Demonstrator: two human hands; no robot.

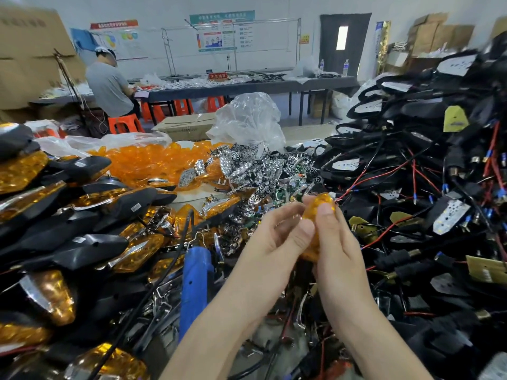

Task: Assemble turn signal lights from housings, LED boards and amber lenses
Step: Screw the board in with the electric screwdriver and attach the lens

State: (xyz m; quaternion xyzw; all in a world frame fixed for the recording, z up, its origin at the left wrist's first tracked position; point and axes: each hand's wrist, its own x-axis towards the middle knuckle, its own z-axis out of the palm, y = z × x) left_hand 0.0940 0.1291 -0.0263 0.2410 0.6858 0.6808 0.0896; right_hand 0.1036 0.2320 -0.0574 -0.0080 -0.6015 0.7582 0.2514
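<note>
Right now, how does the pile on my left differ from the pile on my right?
The left pile has amber lenses fitted; the right pile has none, its white LED boards exposed. Red and black wires sprawl over the right pile; few show on the left pile. Both are black housings.

A person in a grey shirt and a cap sits on an orange stool at a long dark table. More orange stools stand under it. A small red sign and two water bottles stand on the table. Behind it are a dark door and posters on a white wall. Big cardboard boxes are piled on the left. A clear plastic bag puffs up beside a brown box. A blue tool handle lies close by.
</note>
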